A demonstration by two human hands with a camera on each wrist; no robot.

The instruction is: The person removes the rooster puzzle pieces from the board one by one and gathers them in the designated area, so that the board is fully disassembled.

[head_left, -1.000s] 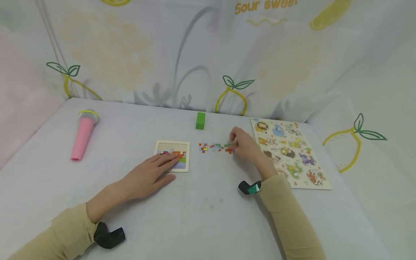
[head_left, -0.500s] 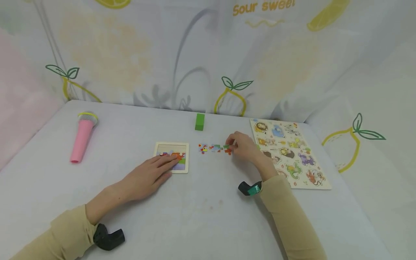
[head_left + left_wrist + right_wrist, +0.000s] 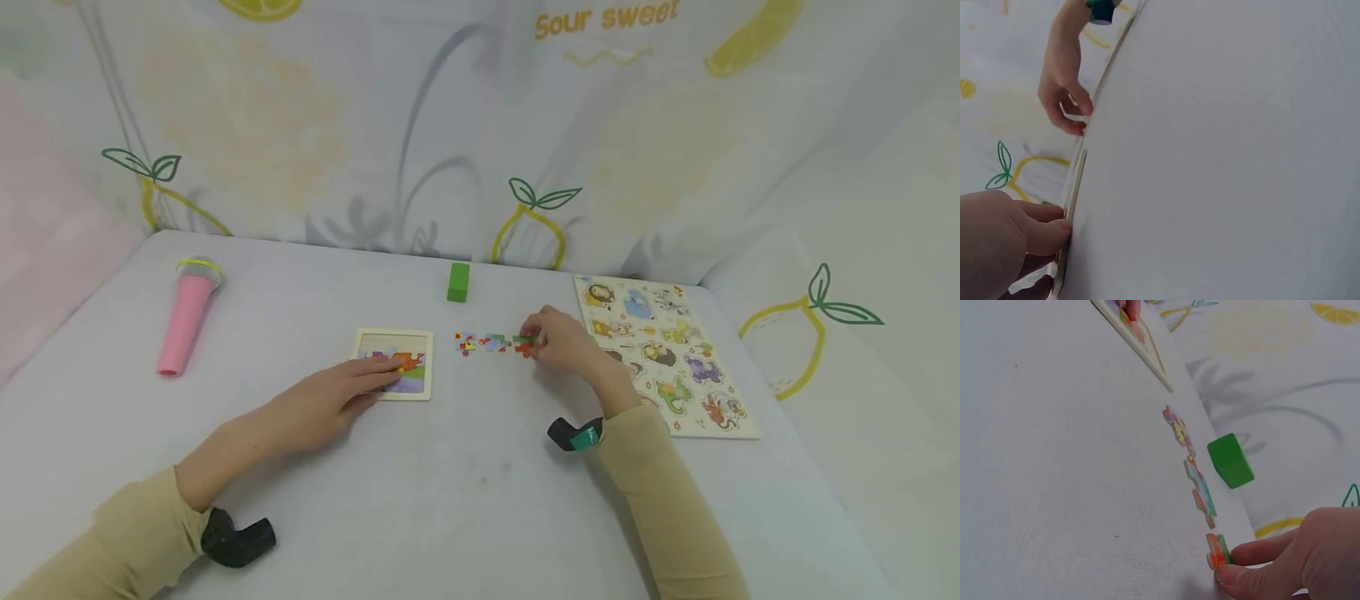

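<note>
My left hand lies over the left part of a small wooden puzzle tray, its extended fingers on the orange part of the picture inside. In the left wrist view the thumb is against the tray's near rim. To the tray's right, three jigsaw pieces form a row on the cloth. My right hand pinches the rightmost, a red and green piece, between thumb and forefinger. Beside it are a blue and red middle piece and a multicoloured left piece.
A green block stands behind the row. Right of my right hand lies a wooden animal puzzle board, partly covered by the hand and wrist. A pink toy microphone rests at the far left. A lemon-print curtain hangs behind the table.
My left hand has drawn slightly back to the left over the tray, uncovering more of the orange picture. My right hand moved slightly toward the row and stays at the rightmost piece.
</note>
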